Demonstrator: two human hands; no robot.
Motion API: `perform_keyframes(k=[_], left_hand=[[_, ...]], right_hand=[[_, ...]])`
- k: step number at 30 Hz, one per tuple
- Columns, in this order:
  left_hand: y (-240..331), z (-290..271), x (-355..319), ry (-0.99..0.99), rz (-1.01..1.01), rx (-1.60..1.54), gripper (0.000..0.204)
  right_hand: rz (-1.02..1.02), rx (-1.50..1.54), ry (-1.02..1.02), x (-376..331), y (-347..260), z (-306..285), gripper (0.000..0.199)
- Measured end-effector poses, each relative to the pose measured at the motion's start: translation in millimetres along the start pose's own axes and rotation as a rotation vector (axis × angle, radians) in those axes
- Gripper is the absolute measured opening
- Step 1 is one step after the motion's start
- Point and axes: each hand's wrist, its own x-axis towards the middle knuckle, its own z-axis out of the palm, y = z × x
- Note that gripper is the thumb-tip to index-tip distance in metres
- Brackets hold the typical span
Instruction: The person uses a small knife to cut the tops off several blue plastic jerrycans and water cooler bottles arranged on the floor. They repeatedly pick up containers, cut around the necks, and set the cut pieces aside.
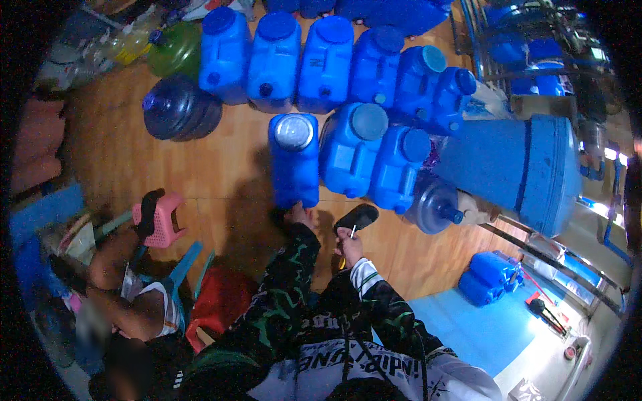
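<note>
A blue water container point(294, 177) with a pale round cap stands in front of me. My left hand point(299, 215) is at its lower near end, fingers bent against it; the fingertips are partly hidden. My right hand point(349, 248) is closed around a thin stick-like tool point(352, 232) with a white upper end and a yellow lower end; its kind is not clear. This hand is apart from the container. A dark slipper point(356, 218) lies just beyond it. To the right of the held container stand two more blue containers point(353, 150).
A row of blue containers point(274, 63) stands farther back. Round water jugs point(184, 108) lie at the left, another point(435, 204) at the right beside a big blue barrel point(505, 167). A person point(137, 294) sits at the left near a pink stool point(159, 220) and a red chair point(224, 297).
</note>
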Motion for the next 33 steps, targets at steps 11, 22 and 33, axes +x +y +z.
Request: perform_keyframes(k=[11, 22, 33], left_hand=[[15.4, -20.1, 24.9, 0.033, -0.064, -0.158, 0.043], [72.9, -4.7, 18.9, 0.288, 1.181, 1.551, 0.064], [62.3, 131.5, 5.1, 0.094, 0.815, 2.024, 0.052]], right_hand=[[-0.384, -0.195, 0.163, 62.8, -22.6, -43.3, 0.02], [-0.345, -0.958, 0.91, 118.6, -146.8, -122.4, 0.051], [-0.754, -0.832, 0.403, 197.5, -145.6, -167.1, 0.035]])
